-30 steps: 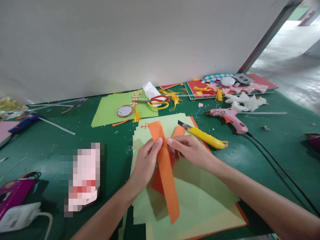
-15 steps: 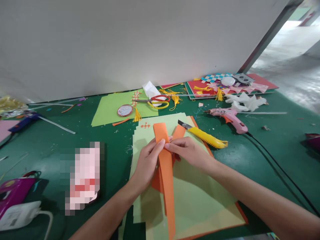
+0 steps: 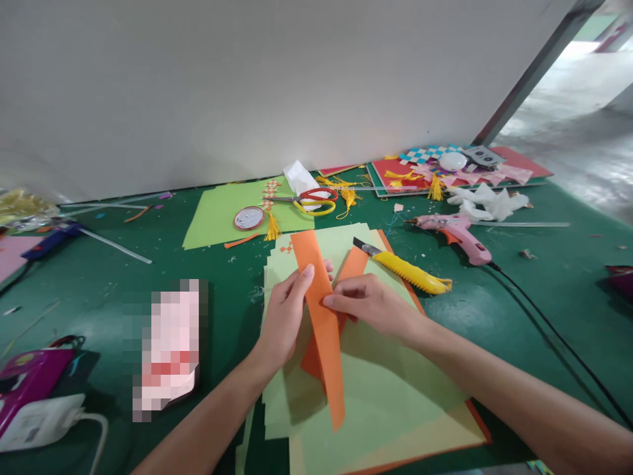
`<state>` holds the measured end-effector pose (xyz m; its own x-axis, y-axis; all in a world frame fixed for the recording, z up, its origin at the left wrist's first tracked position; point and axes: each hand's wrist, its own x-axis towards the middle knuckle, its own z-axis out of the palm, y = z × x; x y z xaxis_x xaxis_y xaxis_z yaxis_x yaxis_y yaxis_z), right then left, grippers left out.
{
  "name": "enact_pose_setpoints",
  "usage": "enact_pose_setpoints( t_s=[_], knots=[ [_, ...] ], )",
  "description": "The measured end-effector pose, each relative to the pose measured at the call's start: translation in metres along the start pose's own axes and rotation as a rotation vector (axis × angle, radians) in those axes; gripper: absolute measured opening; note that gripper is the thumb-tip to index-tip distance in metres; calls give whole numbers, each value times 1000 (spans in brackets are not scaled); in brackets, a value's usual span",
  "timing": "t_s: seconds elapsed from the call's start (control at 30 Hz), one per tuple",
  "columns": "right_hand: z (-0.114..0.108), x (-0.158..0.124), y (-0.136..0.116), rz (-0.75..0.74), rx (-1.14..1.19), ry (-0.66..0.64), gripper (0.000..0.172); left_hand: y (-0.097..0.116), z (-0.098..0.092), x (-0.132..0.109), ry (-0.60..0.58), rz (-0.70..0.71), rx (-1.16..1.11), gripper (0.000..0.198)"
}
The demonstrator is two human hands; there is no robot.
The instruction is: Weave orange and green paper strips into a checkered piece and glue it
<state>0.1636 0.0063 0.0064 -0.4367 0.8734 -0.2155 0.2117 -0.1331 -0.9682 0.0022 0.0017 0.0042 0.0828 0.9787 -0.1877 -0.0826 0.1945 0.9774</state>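
Observation:
A long folded orange paper strip (image 3: 324, 343) is held up in both hands over a stack of pale green paper (image 3: 395, 389). My left hand (image 3: 287, 310) grips its left edge near the top, thumb on the front face and fingers behind. My right hand (image 3: 368, 300) pinches the right edge a little lower, with thumb and forefinger. Another orange paper piece (image 3: 355, 262) lies on the stack behind the strip, partly hidden by it and my right hand. A yellow utility knife (image 3: 410, 269) with its dark blade out rests beyond my right hand.
Scissors (image 3: 314, 200) and a round tin lid (image 3: 248, 218) lie on light green paper (image 3: 208, 214) at the back. A pink glue gun (image 3: 457, 234) with a black cord is on the right. At left are a blurred pink object (image 3: 171, 336) and a white plug (image 3: 42, 422).
The orange strip has tilted, its top going left and its lower end rising into view. My left hand has moved slightly left and up; the right hand's grip sits lower on the strip.

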Motion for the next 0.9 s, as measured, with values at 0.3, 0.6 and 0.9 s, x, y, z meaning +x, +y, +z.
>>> enact_pose_setpoints(
  t_s=[0.3,0.6,0.9],
  knots=[
    [-18,1,-2,-147,-56,246,39,4,3,-9,-123,150,464,33],
    [-11,3,6,-56,94,166,32,3,6,-12,-100,274,577,41],
    [-12,6,10,-44,256,127,29,3,6,-13,-73,337,640,41]
  ],
)
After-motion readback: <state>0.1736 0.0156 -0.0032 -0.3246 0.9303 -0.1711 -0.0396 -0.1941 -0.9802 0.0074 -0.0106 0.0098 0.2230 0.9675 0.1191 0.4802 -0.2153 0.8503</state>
